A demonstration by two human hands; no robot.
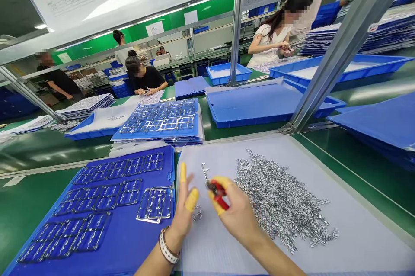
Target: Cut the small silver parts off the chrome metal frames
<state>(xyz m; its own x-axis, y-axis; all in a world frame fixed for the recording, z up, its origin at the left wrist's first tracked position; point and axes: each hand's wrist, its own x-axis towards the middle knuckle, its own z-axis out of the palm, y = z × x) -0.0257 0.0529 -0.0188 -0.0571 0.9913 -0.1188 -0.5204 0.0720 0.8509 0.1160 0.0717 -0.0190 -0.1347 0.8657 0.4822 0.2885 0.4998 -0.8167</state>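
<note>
My right hand (239, 211), with yellow finger cots, is closed around a small pair of red-handled nippers (221, 196). Just past their dark tip lie a few shiny chrome pieces (205, 169). My left hand (183, 207) is raised to the left of the nippers, fingers apart and slightly blurred, with nothing visible in it. It also wears yellow finger cots, and a band circles the wrist. A small cluster of chrome parts (197, 213) sits on the white sheet (210, 241) between the hands. To the right spreads a large pile of small chrome parts (279, 198).
On the left, a blue board (126, 241) carries rows of chrome sprue frames (92, 198); two overlapping frames (154, 204) lie near my left hand. Behind stand a stack of more frames (162, 116) and blue trays (249, 103). A slanted metal post (337, 51) rises at right. Several people work beyond.
</note>
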